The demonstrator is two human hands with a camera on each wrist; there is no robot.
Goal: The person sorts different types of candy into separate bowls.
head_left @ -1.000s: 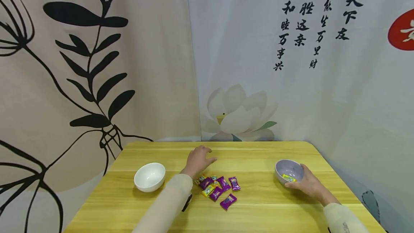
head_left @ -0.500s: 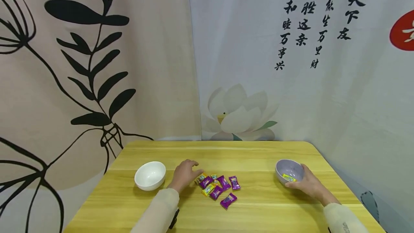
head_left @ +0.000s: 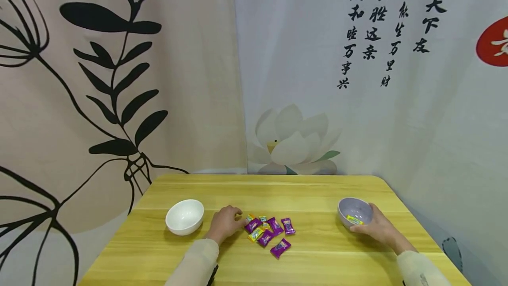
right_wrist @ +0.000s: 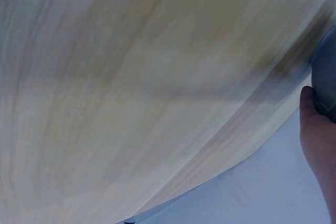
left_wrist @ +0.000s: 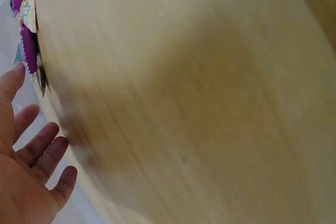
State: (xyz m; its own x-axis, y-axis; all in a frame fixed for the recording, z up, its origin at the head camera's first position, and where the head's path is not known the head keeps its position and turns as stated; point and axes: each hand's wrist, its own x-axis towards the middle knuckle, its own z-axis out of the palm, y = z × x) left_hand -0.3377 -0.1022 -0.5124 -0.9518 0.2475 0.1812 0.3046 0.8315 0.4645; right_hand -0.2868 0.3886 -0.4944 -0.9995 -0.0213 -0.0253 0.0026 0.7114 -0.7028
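Note:
My left hand (head_left: 226, 223) is at the left edge of a loose pile of wrapped candies, its fingertips beside a yellow candy (head_left: 249, 218) that it partly covers. In the left wrist view the fingers (left_wrist: 44, 150) are spread and loosely bent, with nothing between them; the thumb tip is close to a purple candy (left_wrist: 29, 48). Several purple and yellow candies, among them a purple candy (head_left: 280, 248) nearest the front, lie on the table. My right hand (head_left: 381, 231) grips the side of a purple-grey bowl (head_left: 354, 202), which has a yellow candy (head_left: 354, 220) inside.
A white bowl (head_left: 184, 217) stands left of my left hand. The wooden table (head_left: 317, 259) has rounded far corners. Behind it hangs a printed cloth backdrop (head_left: 198, 78) with plants, a lotus and writing.
My left hand has drawn back from beyond the candy pile, leftward and nearer to me, then lowered towards its left edge. The right hand and the purple-grey bowl have stayed in place.

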